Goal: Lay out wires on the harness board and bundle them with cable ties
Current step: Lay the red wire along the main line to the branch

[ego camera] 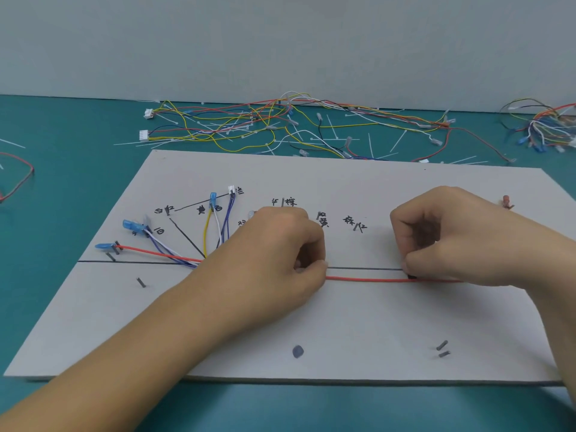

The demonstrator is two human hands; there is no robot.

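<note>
1. a plain grey wall (280,42) stands behind a teal worktop (78,188), and the grey harness board (343,322) lies flat on it right in front of you
2. your left hand (280,244) rests on the middle of the board, its fingers (311,263) curled in and pinching the red wire (367,279) between thumb and forefinger
3. your right hand (452,235) sits well apart to the right, its fingers (416,263) curled down and pinching the same red wire just beside a dark peg (412,276)
4. the red wire runs straight between your two hands, just below the black line (364,269) drawn across the board; its right part passes under your right hand
5. left of your left hand the laid wires (174,255) in red, white, blue and yellow fan out to blue terminals (132,226) and a white connector (231,190), among handwritten marks
6. two short pins (442,349) lie near the front right of the board, and a dark round spot (297,351) sits near the front middle
7. behind the board a tangle of loose wires (249,126) spreads over the worktop with white cable ties (371,145) scattered through it; a second bundle (542,126) lies at the far right
</note>
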